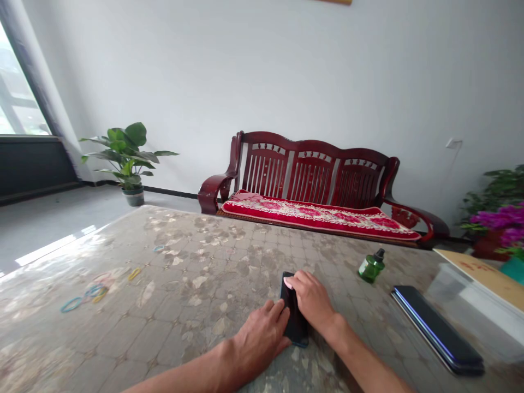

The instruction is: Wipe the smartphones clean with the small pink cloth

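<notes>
A dark smartphone (295,322) lies flat on the table in front of me, its long side pointing away. My left hand (266,333) grips its left edge, with the fingers bent over the side and the thumb near the lower end. Over the upper part of the phone is my right hand (310,297), its fingers bent and pressed together. A small pale pink piece (289,282) shows under its fingertips against the screen; I cannot make out what it is. The hands partly hide the phone's middle and right side.
A small green bottle (371,266) with a black cap stands to the right. Beyond it lie stacked dark phones (436,327) beside a clear plastic box (462,295). Coloured rubber bands (95,292) lie at left. A wooden bench (311,169) stands behind the table (172,305).
</notes>
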A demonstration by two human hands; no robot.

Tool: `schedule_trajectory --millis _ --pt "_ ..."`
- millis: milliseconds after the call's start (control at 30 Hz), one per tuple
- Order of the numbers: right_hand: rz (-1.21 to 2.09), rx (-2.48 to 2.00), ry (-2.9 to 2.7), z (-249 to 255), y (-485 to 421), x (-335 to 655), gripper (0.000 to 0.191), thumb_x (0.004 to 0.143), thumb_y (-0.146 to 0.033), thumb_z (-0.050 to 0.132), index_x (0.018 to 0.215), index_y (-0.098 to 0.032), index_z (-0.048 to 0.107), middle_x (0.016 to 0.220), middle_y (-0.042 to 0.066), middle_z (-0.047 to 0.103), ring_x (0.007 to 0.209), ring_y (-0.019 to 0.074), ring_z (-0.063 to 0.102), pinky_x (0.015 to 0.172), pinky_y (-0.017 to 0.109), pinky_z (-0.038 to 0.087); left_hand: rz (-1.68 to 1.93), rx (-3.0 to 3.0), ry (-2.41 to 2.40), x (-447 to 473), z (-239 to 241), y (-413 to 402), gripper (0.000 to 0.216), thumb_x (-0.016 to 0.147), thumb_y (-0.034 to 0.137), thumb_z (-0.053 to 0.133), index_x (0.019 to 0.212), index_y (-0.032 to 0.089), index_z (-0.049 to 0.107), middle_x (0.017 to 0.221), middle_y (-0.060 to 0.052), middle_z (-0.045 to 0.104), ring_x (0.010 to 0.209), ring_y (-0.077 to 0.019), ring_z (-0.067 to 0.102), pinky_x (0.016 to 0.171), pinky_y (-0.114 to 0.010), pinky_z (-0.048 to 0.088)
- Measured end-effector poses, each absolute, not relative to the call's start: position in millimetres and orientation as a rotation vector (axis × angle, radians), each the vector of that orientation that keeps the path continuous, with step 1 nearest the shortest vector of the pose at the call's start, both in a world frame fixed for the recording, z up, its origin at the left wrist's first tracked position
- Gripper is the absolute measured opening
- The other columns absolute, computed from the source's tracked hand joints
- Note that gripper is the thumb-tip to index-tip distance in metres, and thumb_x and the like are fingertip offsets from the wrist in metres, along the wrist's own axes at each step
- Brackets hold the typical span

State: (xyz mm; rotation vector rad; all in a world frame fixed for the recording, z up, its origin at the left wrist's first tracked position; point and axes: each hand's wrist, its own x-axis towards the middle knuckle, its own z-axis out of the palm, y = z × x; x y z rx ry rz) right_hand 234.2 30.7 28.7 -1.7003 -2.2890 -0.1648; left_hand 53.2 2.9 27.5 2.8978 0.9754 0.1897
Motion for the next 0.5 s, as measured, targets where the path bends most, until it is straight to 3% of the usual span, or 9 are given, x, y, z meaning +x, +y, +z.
schedule_trajectory --millis 267,500 --pt "-0.229 -1.751 -2.368 38.1 50.8 230.9 0.028 0.099 -0.017 0.042 0.097 -0.025 0.069 0.092 0.003 0.064 0.089 0.0173 0.055 0.078 0.027 0.037 0.149 2.913 0.978 51.8 25.8 5.7 0.041 0.091 0.040 0.063 0.121 0.013 0.059 0.119 -0.012 0.061 0.105 -0.0291 0.057 0.090 -0.041 0.053" --pt "-0.133 -1.550 -2.450 39.0 21.1 236.2 0.030 0.096 -0.012 0.043 0.106 -0.025 0.068 0.095 0.003 0.063 0.092 0.0179 0.054 0.082 0.027 0.038 0.170 2.853 0.987 51.4 24.4 3.5 0.035 0.094 0.039 0.057 0.120 0.016 0.059 0.123 -0.012 0.060 0.108 -0.0282 0.056 0.094 -0.040 0.050"
